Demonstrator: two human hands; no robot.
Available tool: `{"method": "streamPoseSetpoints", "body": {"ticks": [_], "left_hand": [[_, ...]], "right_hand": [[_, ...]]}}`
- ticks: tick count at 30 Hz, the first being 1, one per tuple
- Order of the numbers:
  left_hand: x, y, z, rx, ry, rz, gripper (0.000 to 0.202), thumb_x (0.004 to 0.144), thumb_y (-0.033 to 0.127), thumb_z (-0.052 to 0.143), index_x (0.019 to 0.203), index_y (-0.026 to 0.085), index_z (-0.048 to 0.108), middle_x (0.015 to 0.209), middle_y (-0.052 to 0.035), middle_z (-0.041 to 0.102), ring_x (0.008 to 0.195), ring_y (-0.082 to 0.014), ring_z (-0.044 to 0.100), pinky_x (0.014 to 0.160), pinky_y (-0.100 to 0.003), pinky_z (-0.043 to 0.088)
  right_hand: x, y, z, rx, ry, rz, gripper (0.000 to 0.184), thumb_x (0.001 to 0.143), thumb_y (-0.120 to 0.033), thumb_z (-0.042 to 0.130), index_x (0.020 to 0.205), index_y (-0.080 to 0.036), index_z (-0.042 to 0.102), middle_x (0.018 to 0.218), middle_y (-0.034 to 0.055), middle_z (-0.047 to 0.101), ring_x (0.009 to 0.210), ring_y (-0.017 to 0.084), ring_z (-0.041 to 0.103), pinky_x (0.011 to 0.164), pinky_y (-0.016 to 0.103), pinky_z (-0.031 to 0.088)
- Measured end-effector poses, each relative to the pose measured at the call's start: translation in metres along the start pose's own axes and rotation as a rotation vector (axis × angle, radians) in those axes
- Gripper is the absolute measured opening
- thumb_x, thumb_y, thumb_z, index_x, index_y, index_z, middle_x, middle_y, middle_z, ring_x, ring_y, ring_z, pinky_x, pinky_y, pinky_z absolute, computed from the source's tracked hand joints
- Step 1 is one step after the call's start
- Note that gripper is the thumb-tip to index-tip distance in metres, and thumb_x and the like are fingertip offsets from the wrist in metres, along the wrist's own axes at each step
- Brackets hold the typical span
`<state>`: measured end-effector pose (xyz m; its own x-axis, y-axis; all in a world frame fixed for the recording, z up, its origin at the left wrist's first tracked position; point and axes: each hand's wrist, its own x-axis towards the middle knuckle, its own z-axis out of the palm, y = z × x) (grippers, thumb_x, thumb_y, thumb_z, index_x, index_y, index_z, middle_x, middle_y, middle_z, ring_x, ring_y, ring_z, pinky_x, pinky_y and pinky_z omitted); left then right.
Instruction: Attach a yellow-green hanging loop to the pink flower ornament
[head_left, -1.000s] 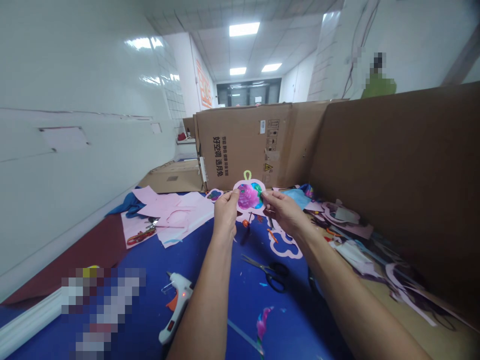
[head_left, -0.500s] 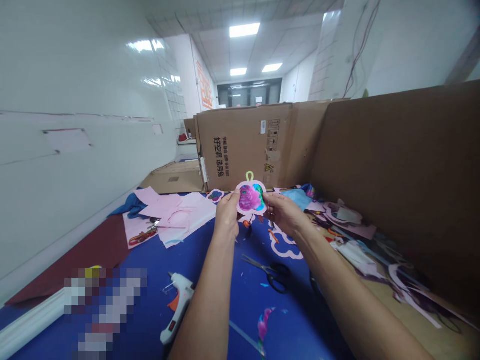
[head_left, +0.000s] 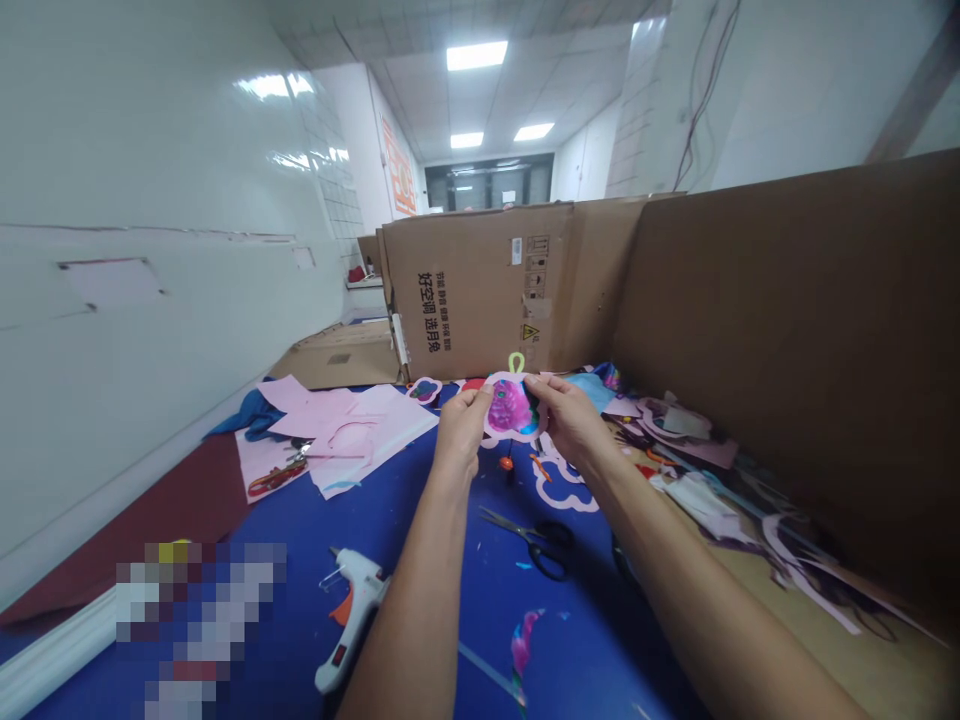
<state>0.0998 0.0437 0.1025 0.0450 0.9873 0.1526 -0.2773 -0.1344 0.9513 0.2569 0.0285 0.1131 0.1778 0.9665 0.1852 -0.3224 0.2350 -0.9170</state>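
Observation:
Between my two hands is a cloud-shaped ornament (head_left: 513, 408) with a pale pink border, a shiny magenta and blue-green middle and a yellow-green loop on top. My left hand (head_left: 461, 432) pinches its left edge. On the upper right edge, my right hand (head_left: 568, 418) grips it between thumb and fingers. A small orange bead (head_left: 507, 463) hangs below the ornament on a dark string. Nearer to me, black-handled scissors (head_left: 534, 541) lie on the blue tabletop (head_left: 420, 640), and a white glue gun (head_left: 355, 608) rests left of my left forearm.
Pink sheets (head_left: 375, 430) and red-handled scissors (head_left: 279, 474) lie at the left. Pink cloud outlines (head_left: 564, 492) are beyond the black scissors. Paper scraps (head_left: 701, 505) crowd the right side. Cardboard walls (head_left: 480, 300) stand at the back and right. A shiny scrap (head_left: 523, 645) lies near the front.
The ornament has shifted slightly right and down and turned a little in my hands. My right fingers have moved up along its edge. The hanging bead shows more clearly below it.

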Motion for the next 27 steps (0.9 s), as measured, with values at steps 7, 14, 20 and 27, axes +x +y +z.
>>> {"method": "streamPoseSetpoints", "body": {"ticks": [7, 14, 20, 27], "left_hand": [[-0.002, 0.005, 0.003, -0.036, -0.032, 0.069, 0.043, 0.076, 0.059, 0.088, 0.080, 0.017, 0.076, 0.071, -0.0020, 0.070, 0.065, -0.0151, 0.061, 0.066, -0.027, 0.048], [0.006, -0.001, -0.003, -0.081, 0.036, 0.081, 0.041, 0.071, 0.054, 0.092, 0.075, 0.017, 0.075, 0.067, -0.0011, 0.070, 0.062, -0.0150, 0.060, 0.066, -0.028, 0.048], [0.005, 0.002, -0.001, -0.119, 0.030, 0.054, 0.036, 0.072, 0.049, 0.091, 0.076, 0.016, 0.076, 0.066, -0.0008, 0.069, 0.061, -0.0141, 0.059, 0.065, -0.027, 0.048], [0.003, 0.004, 0.000, -0.121, 0.025, 0.064, 0.036, 0.072, 0.048, 0.091, 0.078, 0.016, 0.077, 0.067, -0.0006, 0.068, 0.061, -0.0138, 0.059, 0.068, -0.028, 0.049]], "right_hand": [[-0.001, 0.004, 0.000, -0.045, -0.067, 0.044, 0.047, 0.057, -0.056, 0.099, 0.072, -0.023, 0.070, 0.058, -0.0016, 0.064, 0.047, 0.015, 0.052, 0.042, 0.030, 0.045], [-0.006, 0.003, 0.003, -0.033, -0.147, 0.053, 0.048, 0.067, -0.061, 0.095, 0.072, -0.023, 0.066, 0.056, -0.0042, 0.060, 0.047, 0.012, 0.048, 0.046, 0.027, 0.041], [-0.008, -0.001, 0.005, -0.062, -0.184, -0.030, 0.042, 0.065, -0.050, 0.097, 0.091, -0.024, 0.076, 0.080, -0.0006, 0.074, 0.064, 0.016, 0.062, 0.061, 0.029, 0.051], [-0.010, -0.003, 0.004, -0.156, -0.146, -0.207, 0.034, 0.070, -0.040, 0.092, 0.097, -0.025, 0.079, 0.093, 0.0022, 0.078, 0.082, 0.019, 0.068, 0.078, 0.032, 0.054]]}}
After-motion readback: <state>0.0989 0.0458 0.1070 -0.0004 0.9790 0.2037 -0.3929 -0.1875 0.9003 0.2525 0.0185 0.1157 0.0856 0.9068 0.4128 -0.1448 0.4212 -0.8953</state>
